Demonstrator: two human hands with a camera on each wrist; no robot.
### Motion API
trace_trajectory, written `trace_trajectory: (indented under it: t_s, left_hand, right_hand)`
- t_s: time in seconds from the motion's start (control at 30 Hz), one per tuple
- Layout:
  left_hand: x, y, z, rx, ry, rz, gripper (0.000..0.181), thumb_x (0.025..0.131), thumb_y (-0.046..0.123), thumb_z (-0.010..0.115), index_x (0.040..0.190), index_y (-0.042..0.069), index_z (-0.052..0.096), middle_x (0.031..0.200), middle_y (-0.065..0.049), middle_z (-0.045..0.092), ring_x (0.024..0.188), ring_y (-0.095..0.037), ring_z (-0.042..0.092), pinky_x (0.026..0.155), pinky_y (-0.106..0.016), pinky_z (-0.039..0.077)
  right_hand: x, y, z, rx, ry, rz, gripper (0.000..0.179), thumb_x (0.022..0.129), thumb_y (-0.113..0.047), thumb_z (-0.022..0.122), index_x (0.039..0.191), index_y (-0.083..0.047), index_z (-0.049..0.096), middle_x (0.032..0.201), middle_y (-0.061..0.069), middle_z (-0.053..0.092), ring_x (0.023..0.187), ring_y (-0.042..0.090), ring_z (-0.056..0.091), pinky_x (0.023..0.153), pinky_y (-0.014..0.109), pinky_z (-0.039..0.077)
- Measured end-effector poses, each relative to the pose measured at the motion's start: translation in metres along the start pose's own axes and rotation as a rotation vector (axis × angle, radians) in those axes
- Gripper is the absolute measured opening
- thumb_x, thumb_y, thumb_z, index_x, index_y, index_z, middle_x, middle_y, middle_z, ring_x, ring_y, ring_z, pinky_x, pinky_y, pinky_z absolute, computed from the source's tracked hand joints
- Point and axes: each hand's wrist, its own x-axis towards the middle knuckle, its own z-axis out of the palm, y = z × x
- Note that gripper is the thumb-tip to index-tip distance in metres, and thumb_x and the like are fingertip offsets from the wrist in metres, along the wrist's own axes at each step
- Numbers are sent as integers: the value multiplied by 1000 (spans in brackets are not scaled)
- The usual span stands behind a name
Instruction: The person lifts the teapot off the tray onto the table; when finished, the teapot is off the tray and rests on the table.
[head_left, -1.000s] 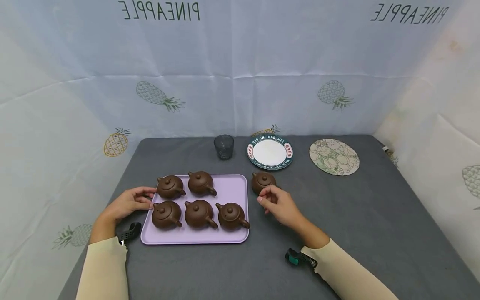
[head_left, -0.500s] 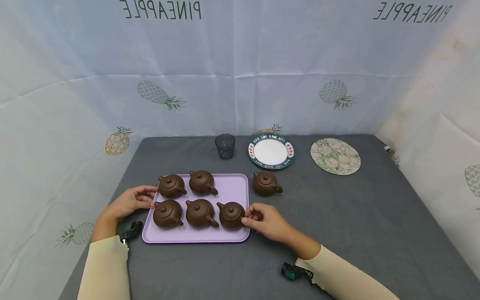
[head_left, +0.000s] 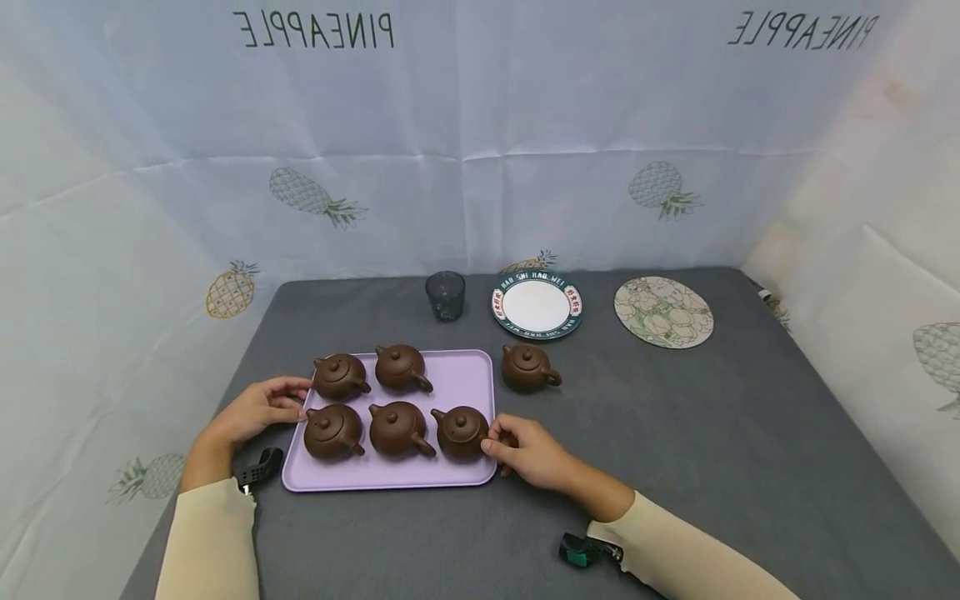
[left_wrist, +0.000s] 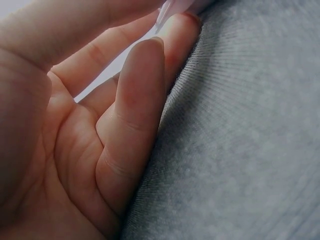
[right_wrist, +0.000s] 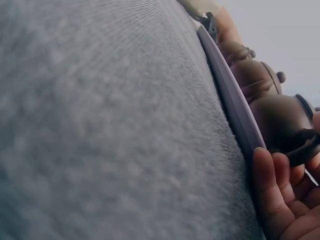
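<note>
Several brown teapots stand on a lilac tray (head_left: 461, 375), two in its back row and three in front. At the front right, my right hand (head_left: 531, 452) pinches the handle of a teapot (head_left: 460, 433); in the right wrist view, fingertips (right_wrist: 263, 159) of that hand also meet the tray's edge. My left hand (head_left: 251, 412) rests against the tray's left rim with fairly straight fingers, beside a back-row teapot (head_left: 340, 377) and a front-row teapot (head_left: 333, 432). Off the tray, to its right, stands another brown teapot (head_left: 528, 367).
Along the back of the grey table are a dark glass (head_left: 446, 296), a white plate with a green patterned rim (head_left: 536, 305) and a round floral mat (head_left: 664, 312). A pineapple-print cloth (head_left: 465, 200) hangs behind the table.
My right hand has come away from the teapot off the tray, moving forward-left toward me, and now pinches the front-right teapot's handle. My left hand stays at the rim.
</note>
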Motion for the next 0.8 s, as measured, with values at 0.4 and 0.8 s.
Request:
trace_trajectory:
  t_s: [0.4, 0.8]
  left_hand:
    - [-3, 0, 0, 11, 19, -19, 54, 85, -1, 72, 131, -14, 48, 110, -19, 60, 86, -12, 67, 73, -23, 51]
    - [-1, -2, 1, 9, 11, 3, 53, 86, -2, 71, 131, -14, 47, 110, -19, 61, 85, -11, 67, 73, -22, 51]
  right_hand:
    - [1, 27, -4, 139, -48, -45, 10, 97, -6, 58, 90, 2, 55, 76, 13, 58, 67, 27, 61, 63, 37, 53]
    - [-3, 10, -49, 18, 126, -49, 11, 97, -9, 60, 92, 0, 57, 78, 10, 61, 71, 26, 65, 71, 42, 52]
